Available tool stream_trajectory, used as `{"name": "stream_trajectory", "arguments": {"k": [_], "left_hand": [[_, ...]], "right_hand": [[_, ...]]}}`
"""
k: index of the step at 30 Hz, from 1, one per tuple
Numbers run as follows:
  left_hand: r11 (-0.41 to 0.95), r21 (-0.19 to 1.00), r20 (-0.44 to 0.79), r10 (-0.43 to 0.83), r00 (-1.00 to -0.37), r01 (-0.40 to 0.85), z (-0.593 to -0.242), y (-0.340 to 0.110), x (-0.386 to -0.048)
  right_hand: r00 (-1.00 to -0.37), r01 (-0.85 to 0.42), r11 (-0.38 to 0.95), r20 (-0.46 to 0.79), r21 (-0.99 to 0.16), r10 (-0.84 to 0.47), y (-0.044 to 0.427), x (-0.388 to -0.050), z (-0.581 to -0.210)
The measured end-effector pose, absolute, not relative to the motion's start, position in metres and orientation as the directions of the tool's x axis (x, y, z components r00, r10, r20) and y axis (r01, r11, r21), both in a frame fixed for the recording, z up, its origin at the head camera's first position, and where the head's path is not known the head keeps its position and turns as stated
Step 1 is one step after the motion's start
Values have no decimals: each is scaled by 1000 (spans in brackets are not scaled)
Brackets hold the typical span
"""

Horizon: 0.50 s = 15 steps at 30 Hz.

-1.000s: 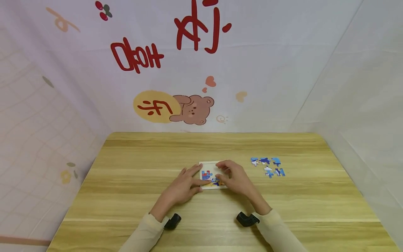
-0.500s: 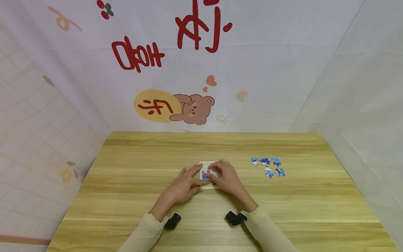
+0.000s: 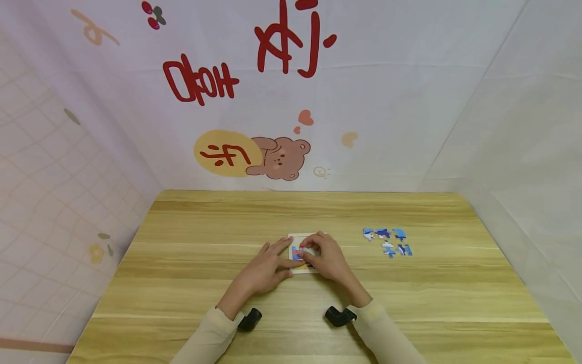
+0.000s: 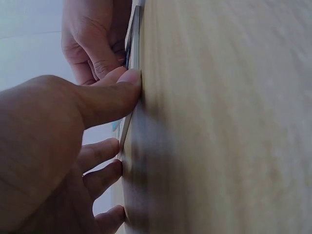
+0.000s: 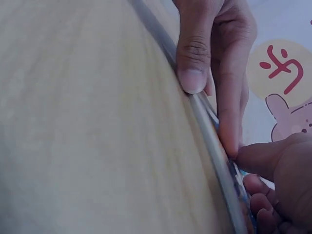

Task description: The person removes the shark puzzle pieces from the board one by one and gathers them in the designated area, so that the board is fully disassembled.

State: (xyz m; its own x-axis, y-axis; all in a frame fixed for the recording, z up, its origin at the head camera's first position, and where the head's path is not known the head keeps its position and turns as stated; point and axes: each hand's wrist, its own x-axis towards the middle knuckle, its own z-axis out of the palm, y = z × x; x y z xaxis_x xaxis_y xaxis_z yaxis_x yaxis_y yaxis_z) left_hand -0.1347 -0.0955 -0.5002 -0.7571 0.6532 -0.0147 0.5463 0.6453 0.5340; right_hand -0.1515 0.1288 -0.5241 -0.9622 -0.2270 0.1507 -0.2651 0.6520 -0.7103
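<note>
A white-edged puzzle board (image 3: 296, 235) lies on the table, with blue, red and yellow pieces fitted in its lower left part. My left hand (image 3: 261, 270) rests at the board's left side, fingers spread; in the left wrist view its thumb (image 4: 109, 100) presses the board's edge. One left finger reaches over the pieces. My right hand (image 3: 328, 258) is over the board, pinching a small puzzle piece (image 3: 300, 249) between thumb and curled fingers above the blue and red part. The right palm and fingers hide the board's right side.
Several loose blue and white puzzle pieces (image 3: 383, 233) lie to the right of the board, in two rows. Behind the wooden table (image 3: 218, 217) hangs a white cloth (image 3: 386, 101) with red characters and a bear print (image 3: 284, 159). Cloth also hangs at both sides.
My right hand has shifted left over the board, and its thumb and fingers have come closer together at the red and blue pieces. The left hand has stayed put.
</note>
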Motion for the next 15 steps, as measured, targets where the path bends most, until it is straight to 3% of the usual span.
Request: {"name": "stream_trajectory", "arguments": {"k": [15], "left_hand": [[644, 542, -16, 651, -759, 541, -500, -95, -136]], "right_hand": [[-972, -226, 592, 141, -773, -188, 126, -148, -524]]}}
